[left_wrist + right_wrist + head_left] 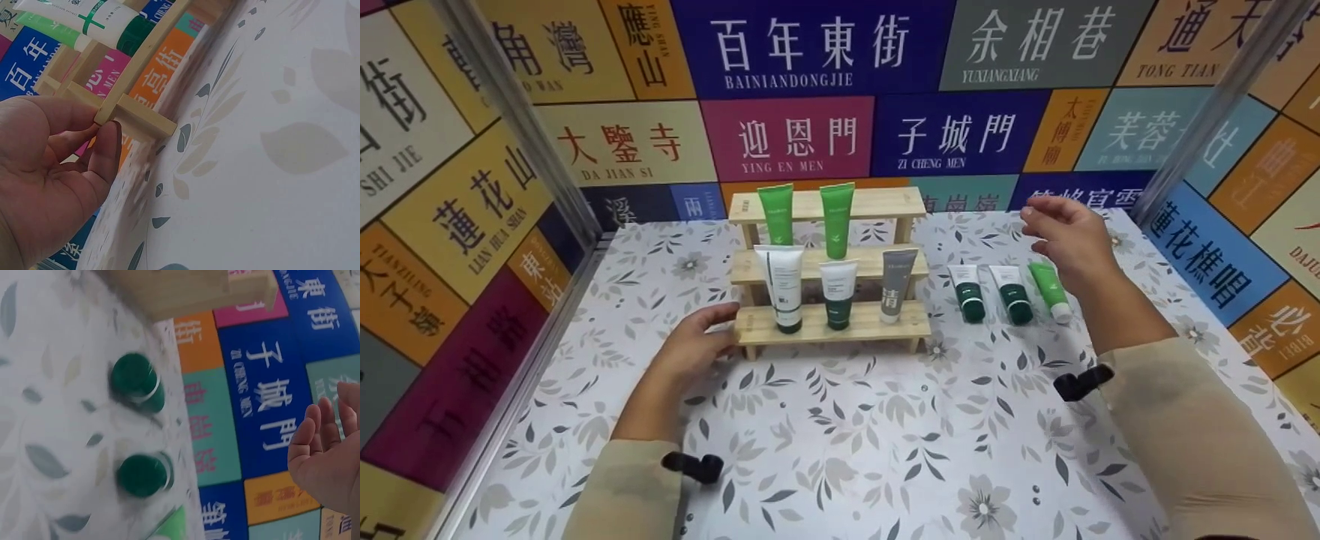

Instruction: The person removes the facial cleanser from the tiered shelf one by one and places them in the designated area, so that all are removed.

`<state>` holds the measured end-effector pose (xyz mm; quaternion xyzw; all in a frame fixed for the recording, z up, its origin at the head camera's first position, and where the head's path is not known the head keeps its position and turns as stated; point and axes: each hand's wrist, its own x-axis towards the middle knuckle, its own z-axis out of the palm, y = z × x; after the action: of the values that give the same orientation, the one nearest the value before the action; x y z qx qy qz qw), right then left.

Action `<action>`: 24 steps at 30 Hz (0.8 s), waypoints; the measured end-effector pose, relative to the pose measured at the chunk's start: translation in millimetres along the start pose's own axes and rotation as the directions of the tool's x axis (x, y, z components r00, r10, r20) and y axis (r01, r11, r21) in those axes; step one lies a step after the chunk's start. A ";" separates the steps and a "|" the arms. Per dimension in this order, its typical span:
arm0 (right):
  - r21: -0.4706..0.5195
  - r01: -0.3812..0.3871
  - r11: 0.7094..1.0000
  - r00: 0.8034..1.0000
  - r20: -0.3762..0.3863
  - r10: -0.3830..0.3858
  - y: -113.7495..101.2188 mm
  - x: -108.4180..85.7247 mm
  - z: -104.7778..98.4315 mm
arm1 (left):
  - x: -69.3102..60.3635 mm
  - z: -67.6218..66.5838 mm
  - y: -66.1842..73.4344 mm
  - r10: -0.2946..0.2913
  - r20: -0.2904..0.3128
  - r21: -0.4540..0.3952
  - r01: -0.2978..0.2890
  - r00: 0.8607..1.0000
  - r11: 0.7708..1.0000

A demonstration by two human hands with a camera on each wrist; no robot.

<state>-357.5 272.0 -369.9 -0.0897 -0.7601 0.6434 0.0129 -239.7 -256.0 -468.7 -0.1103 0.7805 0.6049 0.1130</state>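
A three-tier wooden display rack [831,330] stands on the table. My left hand [701,345] pinches the left end of its lowest shelf [149,115] between thumb and fingers. On that shelf stand a white tube [785,289], a white and dark green tube [838,292] and a grey tube [895,285]. Two green tubes [776,214] [836,221] rise from the middle tier. My right hand [1069,236], fingers loosely bent and holding nothing, hovers above the lying tubes: two white and dark green ones [967,292] [1011,294] and a green one [1049,291].
A floral cloth [840,427] covers the table. Panels with printed street names [791,139] wall the back and both sides. Metal posts [521,112] rise at the back corners.
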 end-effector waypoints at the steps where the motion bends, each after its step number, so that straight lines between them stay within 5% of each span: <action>1: 0.019 0.013 1.000 1.000 0.010 -0.013 -3.8 -2.4 3.9 | 0.5 0.0 -0.6 0.008 0.000 -0.005 -0.008 1.000 1.000; 16: 0.079 0.198 0.977 0.969 0.132 -0.207 -27.5 -32.4 66.5 | 3.9 0.4 -3.2 0.026 -0.004 -0.006 -0.026 1.000 1.000; 24: 0.167 0.289 0.943 0.915 0.242 -0.323 -38.3 -45.0 103.7 | 2.1 0.4 -1.7 -0.008 -0.001 0.005 0.008 1.000 1.000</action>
<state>-331.8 157.9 -345.8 0.1185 -0.7166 0.6871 0.0172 -241.1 -256.1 -471.1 -0.1137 0.7816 0.6024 0.1153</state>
